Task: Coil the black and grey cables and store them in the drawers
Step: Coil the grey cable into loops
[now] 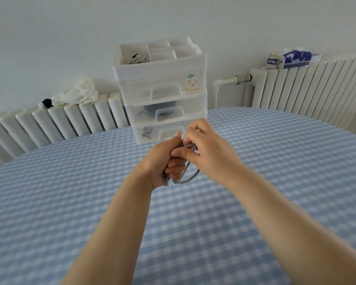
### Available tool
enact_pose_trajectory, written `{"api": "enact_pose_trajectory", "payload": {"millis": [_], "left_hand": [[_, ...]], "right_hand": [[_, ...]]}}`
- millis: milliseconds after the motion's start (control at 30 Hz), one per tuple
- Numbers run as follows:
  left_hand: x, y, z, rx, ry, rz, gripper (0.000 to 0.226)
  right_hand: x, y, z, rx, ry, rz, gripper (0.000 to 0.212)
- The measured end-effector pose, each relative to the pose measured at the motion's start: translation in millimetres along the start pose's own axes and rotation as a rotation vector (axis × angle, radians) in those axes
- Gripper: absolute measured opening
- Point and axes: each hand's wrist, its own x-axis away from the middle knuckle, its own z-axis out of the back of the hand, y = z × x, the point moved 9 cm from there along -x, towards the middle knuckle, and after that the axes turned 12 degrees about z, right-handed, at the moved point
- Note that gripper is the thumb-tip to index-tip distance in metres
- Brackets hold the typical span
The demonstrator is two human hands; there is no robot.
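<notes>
A grey cable point(190, 175) hangs in a small loop above the checked tablecloth, held by both hands. My left hand point(163, 161) is closed around the gathered strands, with a plug end poking out below the fist. My right hand point(206, 151) pinches the top of the loop with thumb and fingers. Just behind the hands stands a translucent white drawer unit point(162, 79) with three shut drawers and an open divided tray on top. The middle drawer shows a dark shape inside. No black cable can be made out for sure.
The table carries a blue-and-white checked cloth point(70, 202). White radiators point(70, 120) run along the wall behind, with a white cloth point(78, 93) on the left one and a blue packet point(298, 57) on the right one. The top tray holds a pale cord bundle point(133, 58).
</notes>
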Motion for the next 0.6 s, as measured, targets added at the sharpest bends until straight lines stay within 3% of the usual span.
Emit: {"api": "enact_pose_trajectory", "payload": {"millis": [300, 600], "left_hand": [[-2.5, -8.5, 4.7, -0.037, -0.001, 0.106, 0.042], [1.4, -10.1, -9.2, -0.256, -0.098, 0.106, 0.065]], "right_hand": [[2.6, 10.7, -1.0, 0.039, 0.03, -0.128, 0.039], [1.2, 25.7, 1.3, -0.222, -0.157, -0.213, 0.035]]}}
